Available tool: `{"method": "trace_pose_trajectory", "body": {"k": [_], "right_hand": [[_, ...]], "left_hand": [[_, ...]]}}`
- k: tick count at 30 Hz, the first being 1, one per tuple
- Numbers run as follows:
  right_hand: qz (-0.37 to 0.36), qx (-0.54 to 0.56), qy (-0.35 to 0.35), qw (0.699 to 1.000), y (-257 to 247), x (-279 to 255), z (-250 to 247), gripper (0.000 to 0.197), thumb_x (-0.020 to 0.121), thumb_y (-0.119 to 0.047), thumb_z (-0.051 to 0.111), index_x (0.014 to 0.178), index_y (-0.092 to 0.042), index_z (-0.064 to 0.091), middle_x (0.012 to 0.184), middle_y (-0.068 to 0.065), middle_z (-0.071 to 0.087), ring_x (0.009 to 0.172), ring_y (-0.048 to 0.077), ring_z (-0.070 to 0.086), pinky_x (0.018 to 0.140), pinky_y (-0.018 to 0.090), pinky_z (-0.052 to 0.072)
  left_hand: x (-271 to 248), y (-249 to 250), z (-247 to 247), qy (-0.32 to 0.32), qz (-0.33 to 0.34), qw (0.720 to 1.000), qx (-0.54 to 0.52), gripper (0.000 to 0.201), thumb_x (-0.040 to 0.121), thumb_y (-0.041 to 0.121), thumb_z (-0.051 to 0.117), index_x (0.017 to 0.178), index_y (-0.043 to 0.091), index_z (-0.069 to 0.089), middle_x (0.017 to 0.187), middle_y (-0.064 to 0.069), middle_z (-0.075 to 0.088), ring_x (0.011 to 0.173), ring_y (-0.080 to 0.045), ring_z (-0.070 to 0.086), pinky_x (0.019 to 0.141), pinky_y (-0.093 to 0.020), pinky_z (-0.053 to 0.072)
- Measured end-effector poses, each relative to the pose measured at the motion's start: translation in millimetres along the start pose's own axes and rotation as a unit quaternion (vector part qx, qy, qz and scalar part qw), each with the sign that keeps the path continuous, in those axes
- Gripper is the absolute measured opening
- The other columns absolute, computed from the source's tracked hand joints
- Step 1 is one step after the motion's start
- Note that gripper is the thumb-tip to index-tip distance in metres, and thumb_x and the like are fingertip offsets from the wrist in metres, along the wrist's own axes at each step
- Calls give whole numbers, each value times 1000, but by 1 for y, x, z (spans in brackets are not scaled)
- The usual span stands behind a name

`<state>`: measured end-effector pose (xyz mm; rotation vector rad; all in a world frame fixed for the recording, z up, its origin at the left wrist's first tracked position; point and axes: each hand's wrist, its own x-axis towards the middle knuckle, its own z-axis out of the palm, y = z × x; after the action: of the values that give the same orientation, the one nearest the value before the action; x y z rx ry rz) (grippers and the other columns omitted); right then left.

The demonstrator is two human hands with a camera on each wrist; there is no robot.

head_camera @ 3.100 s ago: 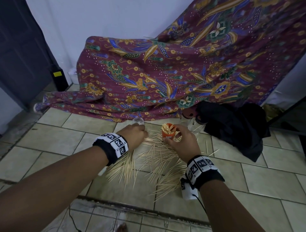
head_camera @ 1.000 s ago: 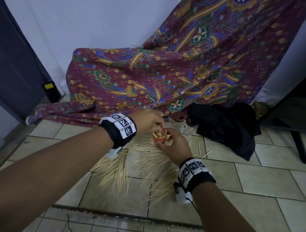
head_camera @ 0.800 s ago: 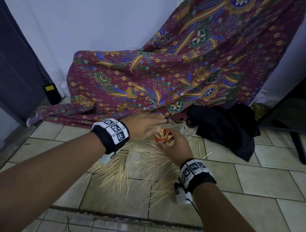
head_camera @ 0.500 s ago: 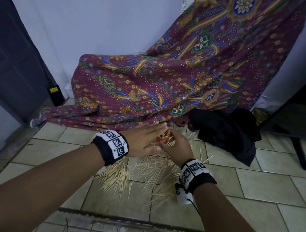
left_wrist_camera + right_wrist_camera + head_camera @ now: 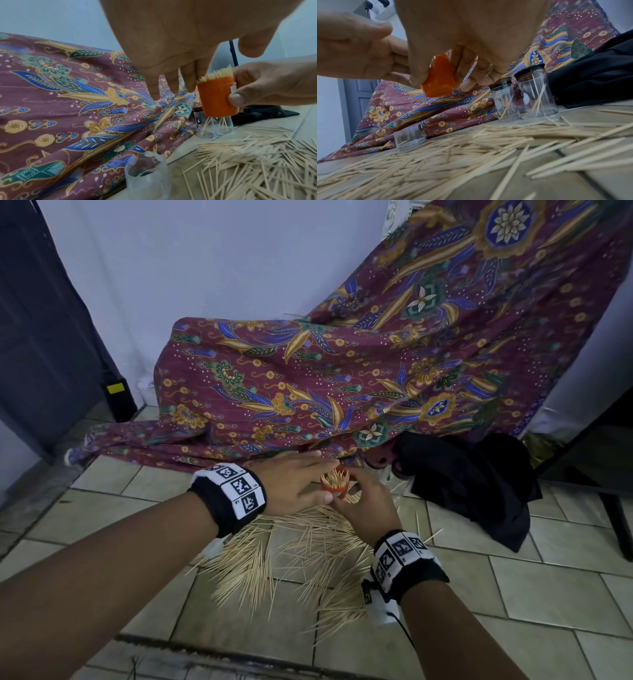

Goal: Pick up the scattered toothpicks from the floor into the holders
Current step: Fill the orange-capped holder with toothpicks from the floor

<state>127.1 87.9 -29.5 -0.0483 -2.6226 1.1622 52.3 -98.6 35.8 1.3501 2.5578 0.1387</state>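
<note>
My right hand (image 5: 356,494) grips an orange holder (image 5: 335,481) packed with upright toothpicks, held just above the floor and slightly tilted. The right wrist view shows thumb and fingers wrapped round the orange holder (image 5: 439,77). My left hand (image 5: 308,474) is flat with straight fingers; in the left wrist view its fingertips (image 5: 190,86) sit beside the toothpick tips at the rim of the orange holder (image 5: 216,96). It holds nothing. Loose toothpicks (image 5: 291,553) lie heaped on the tiles under both wrists, and they fill the near floor as scattered toothpicks (image 5: 471,155).
Two clear jars with black lids (image 5: 536,92) (image 5: 505,100) stand behind the pile, each with a few toothpicks inside. A small clear cup (image 5: 410,136) stands at the left by the patterned cloth (image 5: 308,392). A black cloth (image 5: 479,481) lies at the right.
My left hand was curled over the holder's mouth with toothpicks a second ago; its fingers have since straightened beside the rim. The right hand keeps hold of the holder.
</note>
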Motion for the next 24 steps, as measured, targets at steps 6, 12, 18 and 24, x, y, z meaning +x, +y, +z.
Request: {"method": "trace_pose_trajectory", "body": {"k": [6, 12, 18, 24], "right_hand": [[18, -9, -2, 1000, -1, 2, 1, 48, 76, -39, 79, 119, -28, 62, 105, -11, 63, 85, 4, 56, 68, 19, 41], [20, -21, -14, 999, -3, 4, 5, 50, 76, -40, 80, 121, -28, 61, 106, -13, 61, 85, -4, 52, 68, 7, 35], [16, -26, -17, 999, -9, 6, 13, 49, 75, -38, 82, 118, -25, 62, 103, -15, 59, 85, -2, 51, 69, 9, 35], [30, -15, -19, 999, -19, 6, 22, 47, 77, -38, 80, 118, -28, 60, 103, -18, 57, 90, -16, 48, 71, 4, 36]], "left_hand": [[-6, -12, -9, 66, -43, 994, -79, 59, 101, 49, 28, 154, 25, 19, 158, 3, 25, 145, -15, 21, 115, -30, 17], [-9, -53, 4, 49, -122, 991, -15, 49, 97, 42, 49, 143, 27, 39, 144, 0, 44, 126, -22, 46, 101, -36, 41], [-5, -74, 35, -24, -140, 989, 38, 65, 85, 55, 58, 142, 35, 33, 143, 1, 42, 126, -24, 46, 99, -40, 42], [3, -74, 42, -11, -99, 994, 42, 51, 88, 26, 60, 136, 29, 47, 135, -3, 47, 124, -27, 47, 96, -36, 44]]}}
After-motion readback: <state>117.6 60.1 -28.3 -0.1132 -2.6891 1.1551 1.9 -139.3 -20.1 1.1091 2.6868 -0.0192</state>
